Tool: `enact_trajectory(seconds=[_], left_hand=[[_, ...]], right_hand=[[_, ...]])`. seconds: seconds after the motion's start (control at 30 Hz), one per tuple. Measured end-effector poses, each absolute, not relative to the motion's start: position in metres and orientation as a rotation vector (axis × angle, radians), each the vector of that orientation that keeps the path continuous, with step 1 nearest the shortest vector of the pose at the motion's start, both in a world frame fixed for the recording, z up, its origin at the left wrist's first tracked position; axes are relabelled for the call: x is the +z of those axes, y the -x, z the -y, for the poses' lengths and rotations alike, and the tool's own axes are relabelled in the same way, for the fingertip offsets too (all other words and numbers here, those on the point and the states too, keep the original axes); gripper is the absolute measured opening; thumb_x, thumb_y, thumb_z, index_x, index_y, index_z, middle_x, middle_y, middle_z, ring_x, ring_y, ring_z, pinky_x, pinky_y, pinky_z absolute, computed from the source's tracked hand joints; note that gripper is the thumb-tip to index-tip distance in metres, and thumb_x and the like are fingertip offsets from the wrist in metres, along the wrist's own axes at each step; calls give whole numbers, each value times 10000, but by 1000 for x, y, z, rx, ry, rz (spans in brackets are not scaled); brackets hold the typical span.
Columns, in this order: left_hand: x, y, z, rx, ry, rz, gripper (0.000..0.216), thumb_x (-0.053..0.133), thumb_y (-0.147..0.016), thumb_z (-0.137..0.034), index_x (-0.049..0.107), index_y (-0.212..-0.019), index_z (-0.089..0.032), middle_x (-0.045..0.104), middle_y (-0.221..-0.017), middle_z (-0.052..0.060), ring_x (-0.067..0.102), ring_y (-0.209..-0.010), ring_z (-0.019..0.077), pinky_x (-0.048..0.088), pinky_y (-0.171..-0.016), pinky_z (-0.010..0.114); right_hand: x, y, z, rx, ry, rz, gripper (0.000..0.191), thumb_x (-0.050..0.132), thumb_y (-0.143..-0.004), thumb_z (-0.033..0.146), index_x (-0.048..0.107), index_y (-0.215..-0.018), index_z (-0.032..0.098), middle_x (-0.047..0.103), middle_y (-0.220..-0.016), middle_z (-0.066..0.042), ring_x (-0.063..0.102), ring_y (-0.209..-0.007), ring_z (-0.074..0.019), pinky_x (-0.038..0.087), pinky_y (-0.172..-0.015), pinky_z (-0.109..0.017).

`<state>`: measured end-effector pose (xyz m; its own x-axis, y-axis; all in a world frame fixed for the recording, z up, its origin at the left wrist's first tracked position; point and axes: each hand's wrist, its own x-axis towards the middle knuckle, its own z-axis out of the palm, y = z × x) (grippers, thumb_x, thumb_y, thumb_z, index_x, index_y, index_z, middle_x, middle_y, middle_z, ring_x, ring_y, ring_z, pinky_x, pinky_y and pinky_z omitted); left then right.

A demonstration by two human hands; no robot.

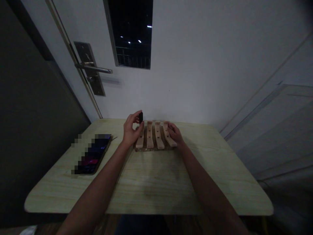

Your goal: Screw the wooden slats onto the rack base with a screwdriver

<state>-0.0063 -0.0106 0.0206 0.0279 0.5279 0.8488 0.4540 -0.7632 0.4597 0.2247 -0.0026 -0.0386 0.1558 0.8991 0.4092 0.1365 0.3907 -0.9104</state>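
A low rack with several pale, curved wooden pieces on it lies toward the far side of the table. Each wooden piece shows small dark holes along its face. My left hand is at the rack's left end, its thumb and fingers pinching a small black rectangular block held upright above the leftmost piece. At the right end, my right hand has its fingers curled against the rightmost wooden piece. Part of that piece's edge is hidden behind the fingers.
A phone with a lit screen lies on the table to the left, partly pixelated. Behind the table stands a white door with a metal handle and a dark window. The table's rounded front edge is close to me.
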Motion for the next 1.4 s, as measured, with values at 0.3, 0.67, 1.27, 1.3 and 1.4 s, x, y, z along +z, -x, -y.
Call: enact_trajectory(seconds=[0.3, 0.67, 1.27, 1.3, 1.4], left_hand=[[20, 6, 11, 1876, -2189, -1064, 496, 619, -780, -175, 500, -1258, -235, 601, -1001, 24, 550, -728, 97, 513, -714, 269], [25, 6, 12, 1899, -2260, -1083, 485, 700, -753, -220, 545, -1212, -239, 544, -834, -6, 516, -729, 114, 475, -700, 273], [19, 7, 12, 1859, -2223, -1085, 474, 595, -806, -202, 494, -1268, -246, 582, -969, 25, 535, -764, 111, 494, -727, 278], [19, 7, 12, 1861, -2218, -1076, 487, 587, -806, -192, 479, -1279, -242, 587, -991, 31, 541, -766, 111, 497, -732, 280], [18, 6, 12, 1870, -2156, -1031, 572, 580, -805, -182, 383, -1339, -232, 596, -1072, 60, 572, -797, 116, 509, -723, 273]], right_hand=[[-37, -225, 3, 741, 1048, 1317, 273, 553, -687, 387, 611, -906, 234, 696, -990, -54, 624, -927, -207, 477, -900, -403], [-38, -226, 2, 748, 1052, 1330, 276, 549, -680, 390, 605, -902, 236, 694, -997, -61, 625, -937, -209, 477, -899, -407], [-36, -226, 4, 721, 1085, 1342, 282, 538, -695, 389, 625, -907, 225, 689, -1010, -72, 617, -948, -217, 465, -921, -420], [-36, -226, 4, 724, 1087, 1343, 286, 539, -694, 390, 626, -908, 223, 688, -1013, -73, 617, -951, -218, 464, -924, -422], [-37, -226, 3, 735, 1099, 1332, 293, 543, -689, 390, 627, -914, 223, 687, -1009, -73, 616, -950, -222, 467, -919, -428]])
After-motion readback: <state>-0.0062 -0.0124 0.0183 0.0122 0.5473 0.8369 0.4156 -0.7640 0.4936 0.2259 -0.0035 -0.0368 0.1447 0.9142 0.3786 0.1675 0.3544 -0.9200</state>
